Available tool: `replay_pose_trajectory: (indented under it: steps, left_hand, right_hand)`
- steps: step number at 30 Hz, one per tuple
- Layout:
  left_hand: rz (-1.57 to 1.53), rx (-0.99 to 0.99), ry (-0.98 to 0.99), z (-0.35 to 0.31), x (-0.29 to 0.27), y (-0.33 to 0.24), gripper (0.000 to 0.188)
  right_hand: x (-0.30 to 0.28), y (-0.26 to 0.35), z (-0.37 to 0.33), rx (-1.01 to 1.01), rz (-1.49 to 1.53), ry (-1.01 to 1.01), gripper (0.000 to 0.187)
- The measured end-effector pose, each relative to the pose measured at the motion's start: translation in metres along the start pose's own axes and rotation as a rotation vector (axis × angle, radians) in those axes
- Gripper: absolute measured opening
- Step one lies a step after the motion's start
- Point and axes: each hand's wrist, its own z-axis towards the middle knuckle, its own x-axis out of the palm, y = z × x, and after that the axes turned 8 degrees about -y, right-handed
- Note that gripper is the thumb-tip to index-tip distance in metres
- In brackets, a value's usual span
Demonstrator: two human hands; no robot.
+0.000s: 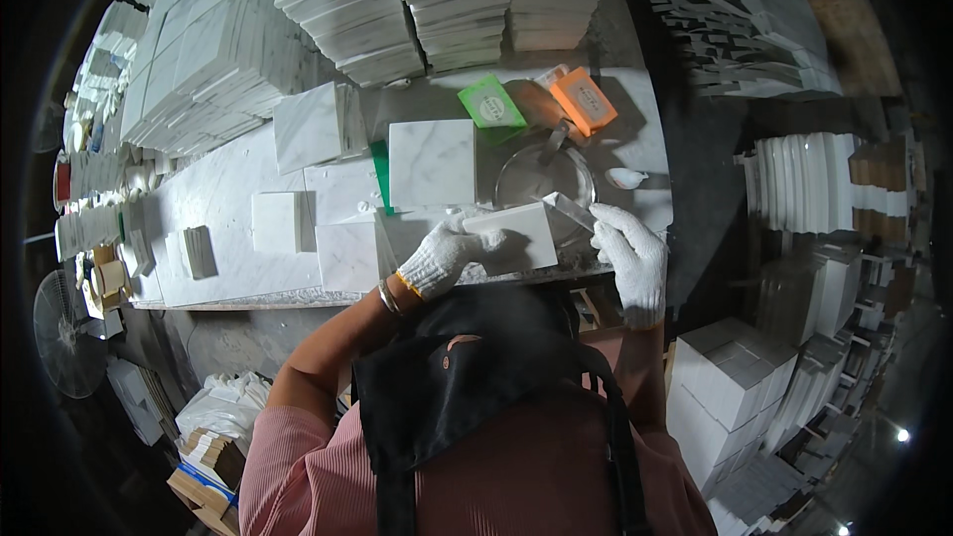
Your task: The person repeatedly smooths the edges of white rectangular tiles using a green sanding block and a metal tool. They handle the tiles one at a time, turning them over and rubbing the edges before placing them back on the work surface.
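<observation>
Left hand closed on white tile's left end, presumably steadying it; right hand, half-curled, pinches thin strip near tile's far corner.

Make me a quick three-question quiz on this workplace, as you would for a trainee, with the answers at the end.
1. True or false: in the picture, the orange box lies to the left of the green box.
2. Fill in: the left hand is holding a flat white ____.
3. Choose one. What colour are the gloves?
A) black
B) white
C) blue

Key:
1. False; it lies to the right.
2. Tile.
3. B.
</observation>
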Motion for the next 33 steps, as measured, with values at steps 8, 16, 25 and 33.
replay_pose_trajectory:
  steps: [8, 16, 25, 33]
  left_hand:
    - [0.034, -0.014, -0.029, 0.005, -0.004, 0.008, 0.028]
    - [-0.042, -0.042, -0.020, 0.008, -0.009, 0.015, 0.026]
    - [0.071, -0.043, -0.053, 0.002, -0.001, 0.002, 0.025]
    - [-0.053, -0.048, -0.042, -0.003, 0.005, -0.006, 0.025]
  right_hand:
    - [-0.001, 0.001, -0.002, -0.089, -0.047, 0.010, 0.027]
    - [-0.001, -0.005, 0.003, -0.242, -0.207, -0.022, 0.026]
    - [0.009, -0.043, 0.026, -0.520, -0.419, -0.196, 0.020]
    - [0.015, -0.022, 0.029, -0.400, -0.626, -0.168, 0.022]
